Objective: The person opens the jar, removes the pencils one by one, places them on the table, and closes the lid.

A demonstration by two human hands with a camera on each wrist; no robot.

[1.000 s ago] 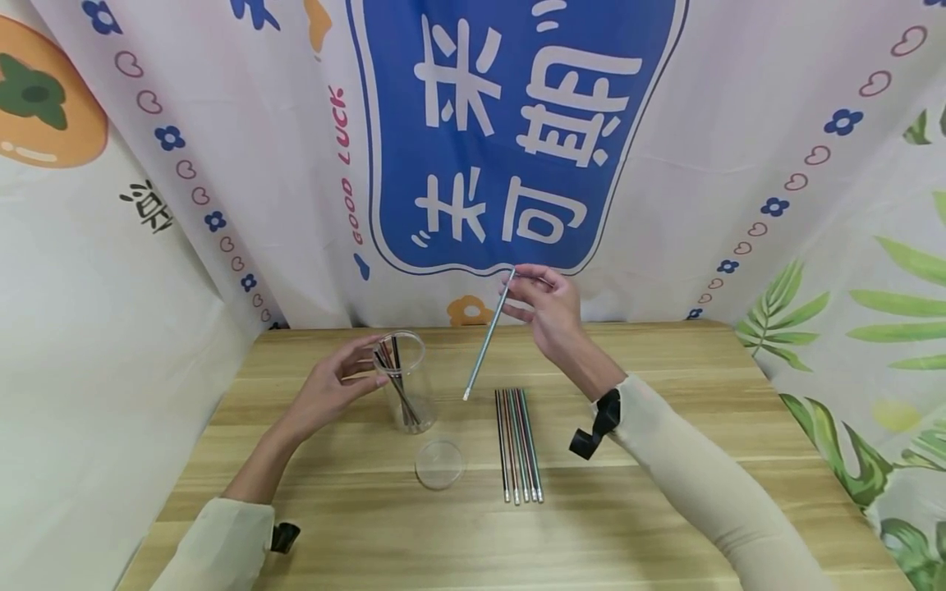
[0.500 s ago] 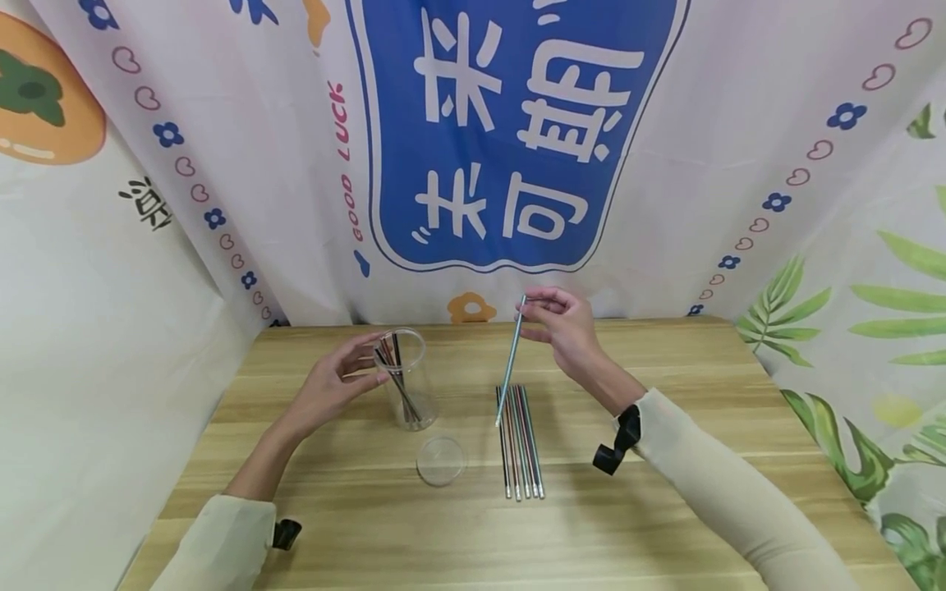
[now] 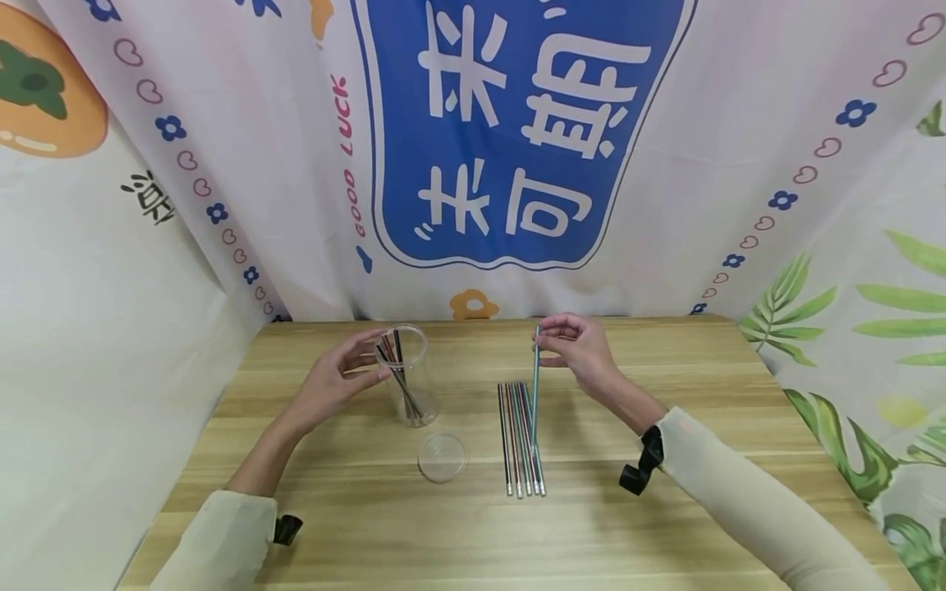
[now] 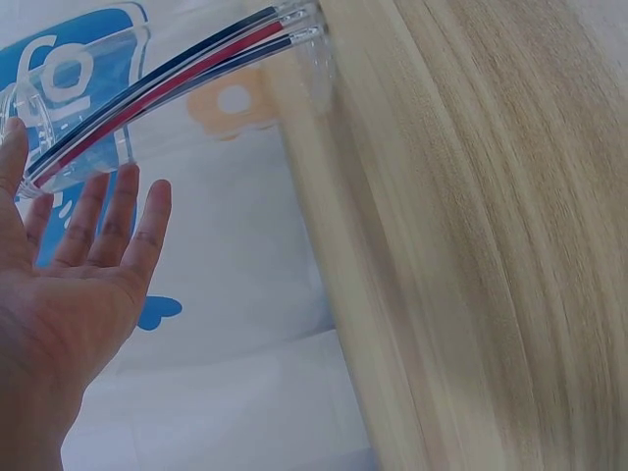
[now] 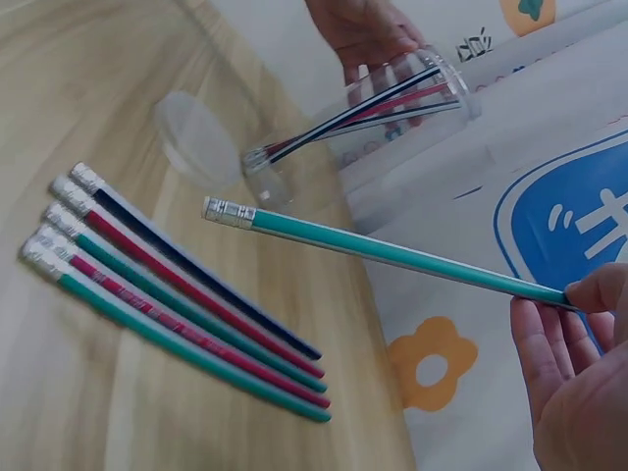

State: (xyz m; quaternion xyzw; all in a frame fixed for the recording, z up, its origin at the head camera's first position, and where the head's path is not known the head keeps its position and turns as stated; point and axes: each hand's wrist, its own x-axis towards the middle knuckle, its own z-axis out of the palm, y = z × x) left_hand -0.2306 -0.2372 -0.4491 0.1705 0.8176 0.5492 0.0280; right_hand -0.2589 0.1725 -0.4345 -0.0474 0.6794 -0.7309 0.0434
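Observation:
My right hand (image 3: 581,349) pinches a green pencil (image 3: 535,386) near one end, between thumb and fingers. Its eraser end points down over a row of pencils (image 5: 186,304) lying side by side on the table. A clear plastic jar (image 3: 417,386) stands upright to the left, lidless, with a few dark and red pencils (image 4: 167,93) leaning inside. My left hand (image 3: 340,373) holds the jar near its rim, thumb on the near side and fingers behind. Between jar and row, the round clear lid (image 3: 442,458) lies flat.
The wooden table (image 3: 355,525) ends at a printed cloth (image 3: 636,283) hanging behind it. More printed cloth (image 3: 850,394) hangs along the right side, and a pale one (image 3: 133,345) on the left.
My right hand has moved right and down with the green pencil, from beside the jar to over the row. The pencil has swung more upright. My left hand and the jar stay put.

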